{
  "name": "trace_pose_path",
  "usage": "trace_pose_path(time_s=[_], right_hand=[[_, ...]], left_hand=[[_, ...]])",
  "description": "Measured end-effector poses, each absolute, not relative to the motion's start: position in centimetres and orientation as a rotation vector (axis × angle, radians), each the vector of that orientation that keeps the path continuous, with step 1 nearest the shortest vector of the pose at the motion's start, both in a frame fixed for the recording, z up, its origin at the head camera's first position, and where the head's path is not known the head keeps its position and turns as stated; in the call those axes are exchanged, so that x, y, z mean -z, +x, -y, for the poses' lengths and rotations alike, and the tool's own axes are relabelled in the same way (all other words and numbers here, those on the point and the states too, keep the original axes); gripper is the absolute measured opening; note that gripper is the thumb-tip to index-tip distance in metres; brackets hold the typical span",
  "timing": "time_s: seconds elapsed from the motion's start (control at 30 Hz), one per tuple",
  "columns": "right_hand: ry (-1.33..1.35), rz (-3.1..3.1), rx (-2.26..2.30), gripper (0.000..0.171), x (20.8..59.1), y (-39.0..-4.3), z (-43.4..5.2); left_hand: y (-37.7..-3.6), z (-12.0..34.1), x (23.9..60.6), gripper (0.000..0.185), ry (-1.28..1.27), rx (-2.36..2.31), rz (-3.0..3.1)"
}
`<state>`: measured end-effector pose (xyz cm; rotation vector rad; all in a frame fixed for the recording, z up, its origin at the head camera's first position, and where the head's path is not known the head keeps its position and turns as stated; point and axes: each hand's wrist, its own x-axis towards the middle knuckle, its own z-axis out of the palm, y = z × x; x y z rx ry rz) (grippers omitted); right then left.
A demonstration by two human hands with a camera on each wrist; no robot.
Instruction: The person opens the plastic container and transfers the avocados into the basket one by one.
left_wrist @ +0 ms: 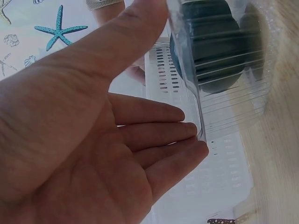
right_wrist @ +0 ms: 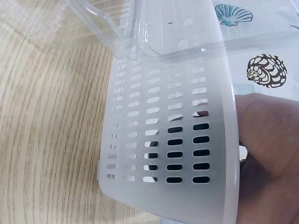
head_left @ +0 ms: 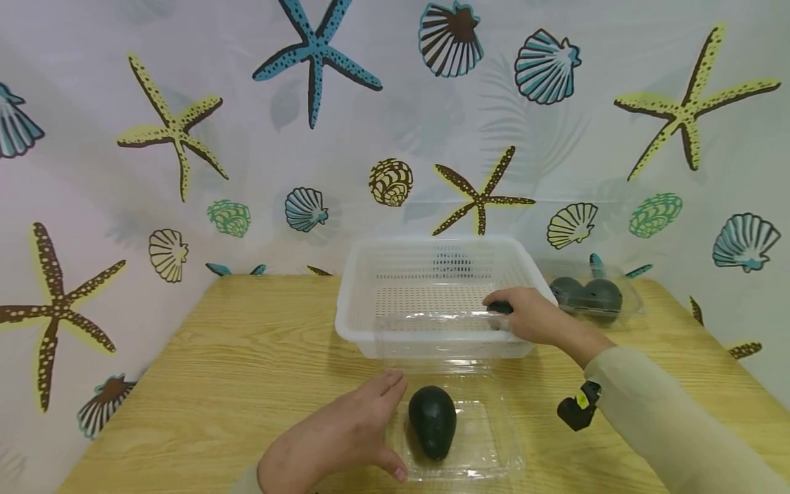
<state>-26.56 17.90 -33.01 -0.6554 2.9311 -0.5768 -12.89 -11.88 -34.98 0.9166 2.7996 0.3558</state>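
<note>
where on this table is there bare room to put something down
Bare wood lies left of the basket and left hand, to the table edge. Crowded: the front middle, where the clamshell holds an avocado, and the back right, with the right hand and a second pack.

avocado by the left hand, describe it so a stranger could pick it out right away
On the wooden table, in front of the white slotted basket, an open clear plastic clamshell lies beside the left hand. The avocado lies alone in it, uncovered, unlike the two in the closed clear box at the right.
</note>
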Motion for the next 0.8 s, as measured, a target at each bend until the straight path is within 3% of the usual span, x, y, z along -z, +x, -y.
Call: trace_pose_path(time_s=[0.43, 0.8], right_hand=[[-0.693, -2.835, 0.444, 0.031, 32.8, -26.9, -17.63], [-0.61, -2.951, 0.623, 0.03, 33.17, -26.18, -17.69]], left_hand=[[-12.91, 11.85, 34.73, 0.117, 0.868, -0.367, -2.776], [-12.84, 11.93, 34.8, 0.118, 0.876, -0.377, -2.775]])
